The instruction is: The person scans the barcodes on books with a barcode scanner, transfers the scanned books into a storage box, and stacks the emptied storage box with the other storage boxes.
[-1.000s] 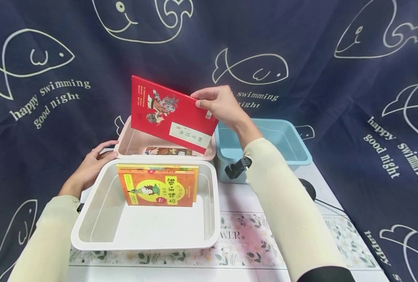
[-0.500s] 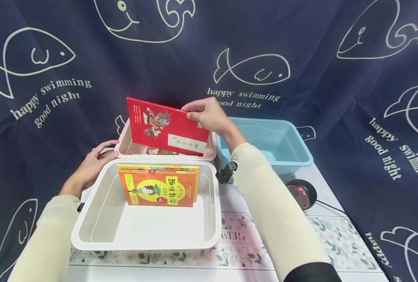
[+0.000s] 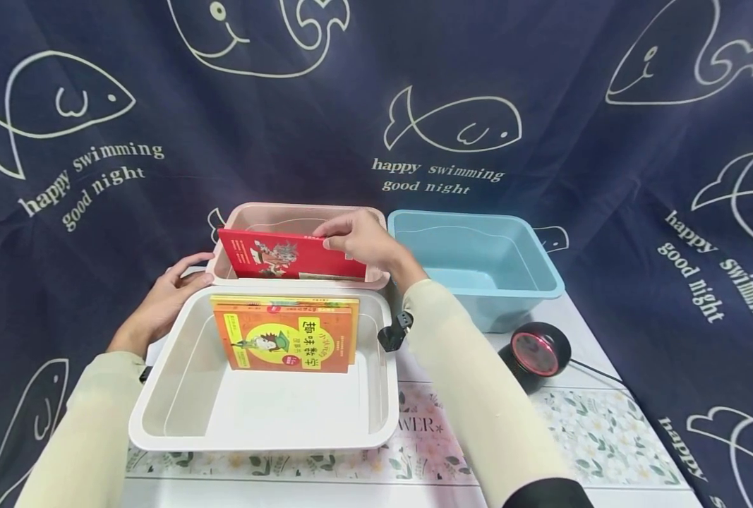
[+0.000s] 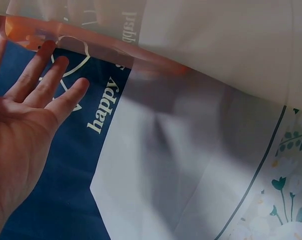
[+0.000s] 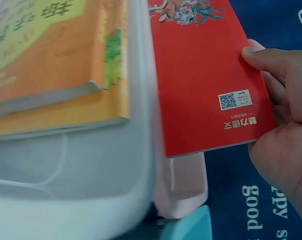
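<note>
My right hand [image 3: 365,241] pinches the top edge of a red book [image 3: 287,255], thumb on its cover in the right wrist view. The book stands, leaning slightly, inside the pink bin [image 3: 249,212], its lower part hidden by the white bin's rim. My left hand [image 3: 165,300] lies at the pink bin's left side, fingers extended against it; in the left wrist view the fingers [image 4: 65,102] are spread and hold nothing. In front, the white bin [image 3: 160,402] holds several upright orange and yellow books [image 3: 287,339] along its back wall.
A blue bin [image 3: 478,264] stands right of the pink one. In front of it is a round black device [image 3: 535,353] with a red ring and a cable. Beneath lies a white table with a floral strip [image 3: 605,437]. A dark blue fish-print cloth [image 3: 325,141] hangs behind.
My right hand has lowered the red book from above the pink bin down into it, moving slightly left. The left hand and the white bin have stayed in place.
</note>
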`<state>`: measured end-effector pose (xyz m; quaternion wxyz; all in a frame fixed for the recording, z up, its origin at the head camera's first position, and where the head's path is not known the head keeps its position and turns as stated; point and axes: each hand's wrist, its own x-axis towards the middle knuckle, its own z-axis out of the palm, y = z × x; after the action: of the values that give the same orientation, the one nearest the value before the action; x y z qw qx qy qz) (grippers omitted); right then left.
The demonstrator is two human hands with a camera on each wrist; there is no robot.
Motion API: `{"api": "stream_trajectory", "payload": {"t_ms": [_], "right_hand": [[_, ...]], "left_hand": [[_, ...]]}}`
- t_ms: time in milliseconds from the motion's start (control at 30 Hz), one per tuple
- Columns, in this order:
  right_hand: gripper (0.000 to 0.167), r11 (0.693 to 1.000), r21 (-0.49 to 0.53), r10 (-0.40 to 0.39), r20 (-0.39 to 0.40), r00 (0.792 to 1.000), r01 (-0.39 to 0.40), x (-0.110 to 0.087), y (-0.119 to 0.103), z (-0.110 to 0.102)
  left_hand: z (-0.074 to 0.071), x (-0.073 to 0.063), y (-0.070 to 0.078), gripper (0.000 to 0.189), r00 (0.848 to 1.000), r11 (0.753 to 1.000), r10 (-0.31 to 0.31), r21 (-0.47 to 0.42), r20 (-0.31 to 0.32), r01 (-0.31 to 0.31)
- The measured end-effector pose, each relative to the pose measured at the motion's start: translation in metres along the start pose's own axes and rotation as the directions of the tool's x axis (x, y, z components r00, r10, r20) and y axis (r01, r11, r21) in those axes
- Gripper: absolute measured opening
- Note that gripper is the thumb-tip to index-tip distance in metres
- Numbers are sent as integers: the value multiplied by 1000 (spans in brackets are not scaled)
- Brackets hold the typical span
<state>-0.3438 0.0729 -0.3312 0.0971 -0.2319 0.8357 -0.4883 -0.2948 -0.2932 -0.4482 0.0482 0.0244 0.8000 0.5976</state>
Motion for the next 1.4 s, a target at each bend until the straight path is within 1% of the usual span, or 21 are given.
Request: {"api": "stream_trajectory", "payload": {"t_ms": [167, 267, 367, 433, 567, 767, 833, 900, 967, 1100, 1167, 1267, 1400], "right_hand": [[21, 999, 34, 11, 34, 999, -12, 2, 8, 10], [21, 999, 34, 22, 35, 999, -23, 2, 12, 15], [21, 999, 2, 36, 35, 999, -36, 1, 16, 20], [21, 999, -16, 43, 41, 998, -43, 0, 20, 23], [20, 999, -40, 28, 66, 997, -26, 1, 30, 30], [18, 996, -34, 82, 68, 994, -80, 6, 42, 39], [17, 995, -38, 94, 71, 993, -91, 7, 43, 41], [17, 995, -51, 92, 74, 993, -89, 8, 43, 42], [17, 995, -62, 88, 69, 994, -84, 8, 42, 42], [19, 993, -81, 88, 66, 994, -82, 8, 41, 43], [21, 992, -88, 98, 74, 992, -92, 7, 42, 43], [21, 990, -92, 113, 96, 989, -104, 5, 40, 39], [19, 992, -95, 89, 103, 991, -79, 2, 32, 28]], "left_hand": [[-2, -1, 1, 59, 1000, 1000, 10, 8, 11, -10], [-3, -1, 1, 59, 1000, 1000, 21, 3, 17, -21], [-2, 0, 0, 59, 1000, 1000, 4, -3, 15, -4], [-1, 1, -1, 60, 1000, 1000, 3, -5, 21, -3], [1, 4, -2, 61, 1000, 1000, 1, 10, 17, -1], [0, 3, 1, 65, 1000, 999, -29, 31, 10, 28], [0, 2, 2, 65, 1000, 999, -30, 30, 5, 30], [-1, 2, -1, 63, 1000, 999, -18, 26, 2, 18], [-1, 1, 1, 62, 1000, 1000, -10, 22, -1, 10], [-1, 0, 1, 60, 1000, 1000, 4, 11, 3, -5], [0, -1, 0, 60, 1000, 1000, -1, 4, 7, 1], [1, -2, 0, 60, 1000, 1000, -1, -10, 21, 2], [1, -3, 2, 61, 1000, 1000, 7, -5, 13, -7]]}}
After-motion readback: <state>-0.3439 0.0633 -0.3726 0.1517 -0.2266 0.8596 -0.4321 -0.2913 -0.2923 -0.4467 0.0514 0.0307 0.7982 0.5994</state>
